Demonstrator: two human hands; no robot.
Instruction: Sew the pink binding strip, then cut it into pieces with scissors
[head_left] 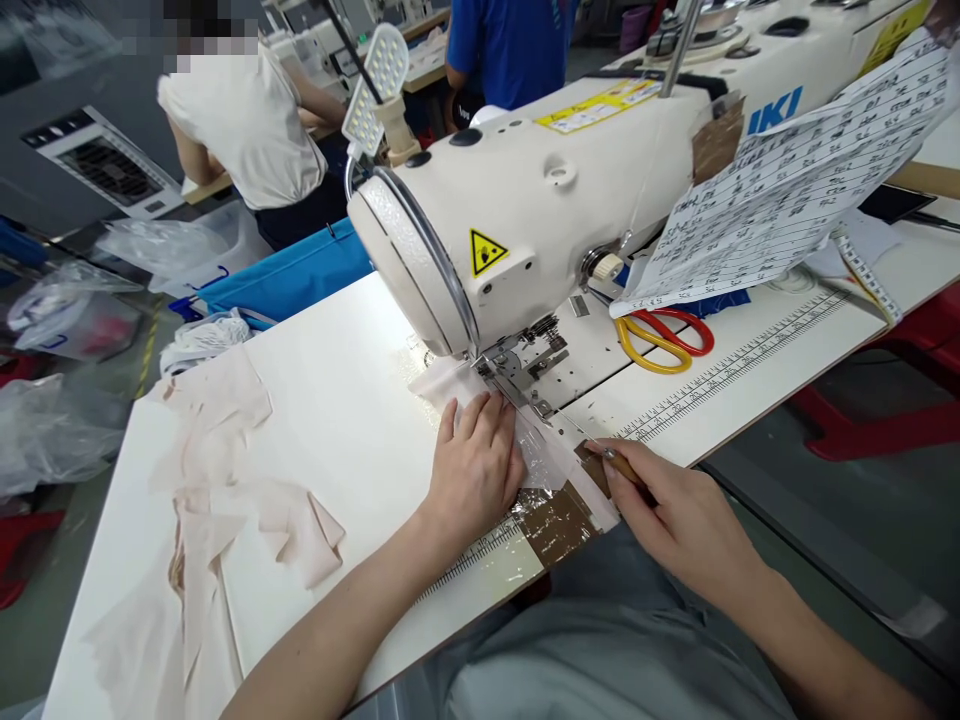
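Note:
A white sewing machine (525, 240) stands over the table, its needle area at the front of the head. Pale pink fabric (551, 450) runs from under the presser foot toward the table's front edge. My left hand (476, 460) lies on this fabric just in front of the foot, fingers stretched out and palm down. On the right, my right hand (667, 510) is closed round the wooden handle of a thin awl (626, 468). The awl's slim metal shaft points toward the presser foot, along the fabric's right side; its tip is hard to make out.
Loose pale fabric pieces (217, 440) lie on the table's left. Red and yellow-handled scissors (664, 340) rest right of the machine, below a printed sheet (787, 190). Brown tape (559, 525) covers part of the front edge. Two people sit beyond.

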